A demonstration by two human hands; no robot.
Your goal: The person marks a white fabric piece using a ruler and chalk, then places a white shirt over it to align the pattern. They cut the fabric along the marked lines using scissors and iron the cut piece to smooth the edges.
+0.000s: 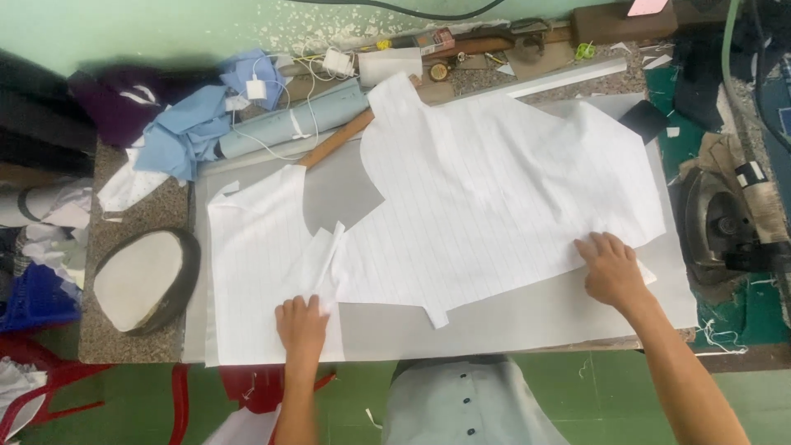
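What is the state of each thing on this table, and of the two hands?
Large white cloth piece: spread flat, overlapping the smaller piece.
Small white cloth piece: flat, one edge folded up.
Left hand: open, pressing the small piece.
Right hand: open, flat on the large piece's edge.
Iron: resting at the table's right side.
Blue cloth: crumpled.
Charger: lying on the blue cloth.

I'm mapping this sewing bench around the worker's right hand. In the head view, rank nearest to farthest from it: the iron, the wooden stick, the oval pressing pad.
From the right hand:
1. Iron, just beyond it at the right table edge.
2. Wooden stick, up and across the striped white fabric, toward the back.
3. Oval pressing pad, far left edge of the table.
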